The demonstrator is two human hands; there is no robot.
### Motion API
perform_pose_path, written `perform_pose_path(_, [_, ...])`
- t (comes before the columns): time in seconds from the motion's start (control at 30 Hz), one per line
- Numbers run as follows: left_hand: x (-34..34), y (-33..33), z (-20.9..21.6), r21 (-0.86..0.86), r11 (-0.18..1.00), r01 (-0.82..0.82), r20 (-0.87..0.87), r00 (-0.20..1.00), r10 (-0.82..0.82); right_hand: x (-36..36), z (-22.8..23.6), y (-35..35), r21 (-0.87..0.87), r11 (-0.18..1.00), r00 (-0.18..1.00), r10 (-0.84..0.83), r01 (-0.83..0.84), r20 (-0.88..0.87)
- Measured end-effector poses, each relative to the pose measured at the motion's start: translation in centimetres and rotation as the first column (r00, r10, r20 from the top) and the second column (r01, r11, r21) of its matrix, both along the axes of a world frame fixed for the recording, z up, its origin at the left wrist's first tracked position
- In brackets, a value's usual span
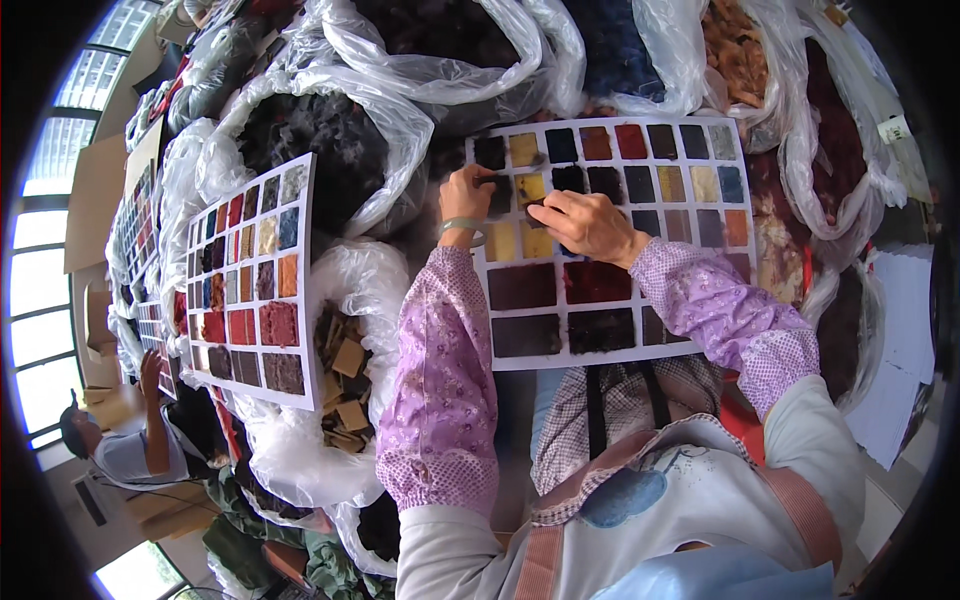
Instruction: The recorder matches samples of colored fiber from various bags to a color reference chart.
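1. Pale blue cloth lies nearest the camera, under a light top; purple patterned sleeves lead up to the hands.
2. Left hand: fingers bent over dark patches near the board's left edge, a band round the wrist. Right hand: fingertips drawn together beside a yellow patch. At this size I cannot tell whether either set of fingers grasps a loose tuft.
3. Beneath both hands is the white swatch board, small coloured patches in its far rows and bigger ones, such as a dark red patch, in the near rows.
4. That board should handle as light and fairly stiff; its patches look soft and fuzzy, probably easy to ruffle. Best hold: the bare white margin, at opposite edges.
5. Beyond it, clear plastic bags hold dark grey fluff, blue fibre and orange-brown fibre.
6. Left of it, a second swatch board stands tilted; farther off is another person.
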State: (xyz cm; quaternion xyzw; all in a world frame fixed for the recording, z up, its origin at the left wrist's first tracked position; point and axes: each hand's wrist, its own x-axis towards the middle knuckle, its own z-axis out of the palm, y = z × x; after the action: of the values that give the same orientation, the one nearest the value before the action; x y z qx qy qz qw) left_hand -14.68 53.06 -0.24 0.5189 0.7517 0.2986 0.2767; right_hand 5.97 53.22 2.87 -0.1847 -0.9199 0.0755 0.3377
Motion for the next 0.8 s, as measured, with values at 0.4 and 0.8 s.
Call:
perform_pose_path(0.4, [3.4, -2.0, 2.0, 0.318, 0.911, 0.262, -0.463, 0.882, -0.092, 0.9, -0.2, 0.4, -0.033, 0.999, 0.999, -0.021, 0.02, -0.025])
perform_pose_path(0.8, [0.3, 0.5, 4.9, 0.529, 0.848, 0.026, -0.403, 0.887, 0.224, -1.6, -1.8, 2.8, 0.093, 0.996, 0.993, -0.003, -0.008, 0.119])
